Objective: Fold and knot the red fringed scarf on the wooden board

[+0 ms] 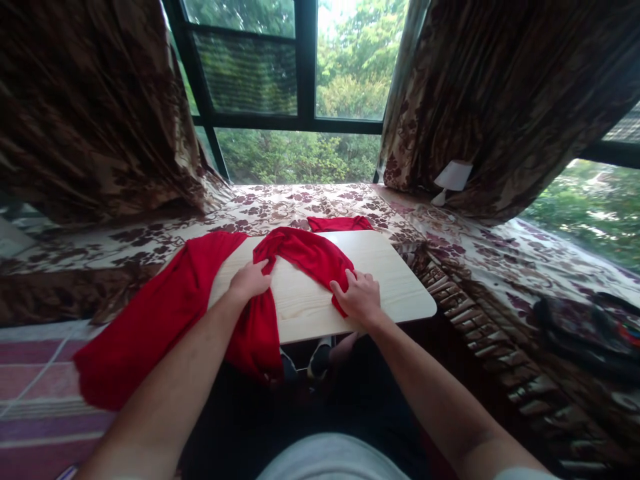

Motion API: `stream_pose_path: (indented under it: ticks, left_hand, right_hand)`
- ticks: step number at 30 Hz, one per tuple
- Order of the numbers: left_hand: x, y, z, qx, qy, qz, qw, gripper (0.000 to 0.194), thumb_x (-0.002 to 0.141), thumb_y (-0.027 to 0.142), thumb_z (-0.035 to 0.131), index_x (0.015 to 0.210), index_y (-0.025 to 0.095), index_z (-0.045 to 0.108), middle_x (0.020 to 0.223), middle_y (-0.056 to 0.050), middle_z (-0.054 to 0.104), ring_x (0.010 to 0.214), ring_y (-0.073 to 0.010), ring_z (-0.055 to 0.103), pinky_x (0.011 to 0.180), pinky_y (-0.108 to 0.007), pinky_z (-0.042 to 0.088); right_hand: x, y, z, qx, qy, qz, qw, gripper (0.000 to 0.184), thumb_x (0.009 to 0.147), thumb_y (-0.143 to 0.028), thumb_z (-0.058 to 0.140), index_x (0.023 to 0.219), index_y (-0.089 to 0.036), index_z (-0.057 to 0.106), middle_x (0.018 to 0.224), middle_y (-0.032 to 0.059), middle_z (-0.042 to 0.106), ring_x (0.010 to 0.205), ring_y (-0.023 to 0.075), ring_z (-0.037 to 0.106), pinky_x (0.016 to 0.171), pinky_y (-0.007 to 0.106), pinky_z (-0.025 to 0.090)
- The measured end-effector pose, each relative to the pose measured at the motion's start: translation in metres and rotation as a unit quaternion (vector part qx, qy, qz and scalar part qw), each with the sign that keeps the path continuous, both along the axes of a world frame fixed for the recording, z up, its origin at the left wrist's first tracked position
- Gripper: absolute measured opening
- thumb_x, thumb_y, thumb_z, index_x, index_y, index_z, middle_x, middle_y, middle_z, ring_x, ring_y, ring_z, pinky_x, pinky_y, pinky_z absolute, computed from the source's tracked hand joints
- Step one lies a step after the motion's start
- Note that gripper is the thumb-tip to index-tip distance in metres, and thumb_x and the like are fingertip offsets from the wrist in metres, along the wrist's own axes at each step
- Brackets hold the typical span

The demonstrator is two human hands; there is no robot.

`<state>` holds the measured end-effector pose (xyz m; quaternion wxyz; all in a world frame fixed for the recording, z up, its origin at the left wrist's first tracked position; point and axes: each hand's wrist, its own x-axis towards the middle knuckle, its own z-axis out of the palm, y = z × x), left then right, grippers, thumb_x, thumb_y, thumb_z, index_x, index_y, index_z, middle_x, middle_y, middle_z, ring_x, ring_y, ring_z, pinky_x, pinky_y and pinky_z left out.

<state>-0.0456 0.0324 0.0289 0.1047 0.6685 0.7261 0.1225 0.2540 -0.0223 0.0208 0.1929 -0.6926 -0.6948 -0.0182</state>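
Note:
A long-sleeved-looking red garment (305, 252) lies loosely across the pale wooden board (395, 280). Its left portion hangs over the board's side, and another fold drops over the front edge. My left hand (251, 281) is closed on the cloth near the middle of the board, the fingertips partly hidden by a fold. On the right, my right hand (360, 295) grips the narrow end of a strip that looks like a sleeve, thumb and fingers around it. Between the hands, the strip arches away from me.
Behind the board, a folded red cloth (340, 224) rests on the floral-covered ledge (280, 200). A small white lamp (453, 176) stands at the back right. A dark bag (585, 333) lies far right. Striped bedding (40, 380) is at left, and curtains (465, 80) frame the window.

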Motion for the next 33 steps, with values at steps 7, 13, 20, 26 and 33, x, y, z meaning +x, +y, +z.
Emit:
stream_pose_path:
  ticks: [7, 13, 20, 26, 33]
  left_hand:
    - [0.001, -0.045, 0.018, -0.019, -0.043, 0.085, 0.995, 0.104, 0.084, 0.07, 0.046, 0.158, 0.003, 0.016, 0.143, -0.03, 0.051, 0.132, -0.0396, 0.051, 0.104, -0.044, 0.041]
    - [0.029, -0.092, 0.011, -0.024, 0.111, 0.055, 0.992, 0.097, 0.081, 0.062, 0.052, 0.154, 0.003, 0.027, 0.137, -0.033, 0.05, 0.121, -0.0456, 0.055, 0.093, -0.05, 0.046]
    - [0.016, -0.07, -0.001, -0.011, 0.01, 0.073, 0.997, 0.045, 0.082, 0.03, 0.05, 0.119, 0.008, 0.06, 0.111, -0.024, 0.07, 0.11, -0.0357, 0.066, 0.089, -0.039, 0.049]
    - [0.007, -0.07, -0.008, 0.009, -0.111, 0.078, 0.991, 0.029, 0.079, 0.033, 0.05, 0.093, 0.015, 0.069, 0.097, -0.018, 0.074, 0.1, -0.0339, 0.069, 0.084, -0.035, 0.05]
    - [0.002, -0.07, -0.018, 0.052, -0.246, 0.109, 0.962, 0.029, 0.075, 0.032, 0.054, 0.092, 0.016, 0.071, 0.094, -0.013, 0.076, 0.095, -0.0306, 0.07, 0.079, -0.031, 0.051]
  right_hand:
    - [0.01, 0.007, -0.004, 0.038, 0.112, -0.024, 0.993, 0.052, 0.097, -0.056, 0.04, 0.122, -0.016, 0.064, 0.12, 0.0146, 0.066, 0.112, 0.0298, 0.056, 0.099, 0.04, 0.037]
    - [0.011, 0.008, -0.01, 0.079, 0.152, -0.009, 0.985, 0.039, 0.094, -0.041, 0.048, 0.117, -0.014, 0.064, 0.116, 0.0138, 0.068, 0.11, 0.0276, 0.057, 0.1, 0.038, 0.038]
    - [0.034, 0.031, -0.005, 0.002, 0.167, -0.055, 0.984, 0.049, 0.087, -0.041, 0.054, 0.124, -0.011, 0.064, 0.118, 0.0171, 0.069, 0.109, 0.029, 0.062, 0.096, 0.037, 0.044]
    - [0.049, 0.061, 0.003, -0.128, 0.179, 0.005, 0.975, 0.016, 0.071, -0.024, 0.06, 0.08, -0.018, 0.073, 0.079, 0.0074, 0.072, 0.077, 0.0217, 0.066, 0.069, 0.029, 0.045]
    - [0.039, 0.074, 0.019, -0.002, 0.366, 0.034, 0.93, 0.014, 0.073, -0.03, 0.057, 0.075, -0.018, 0.062, 0.072, 0.0008, 0.065, 0.069, 0.015, 0.057, 0.063, 0.025, 0.043]
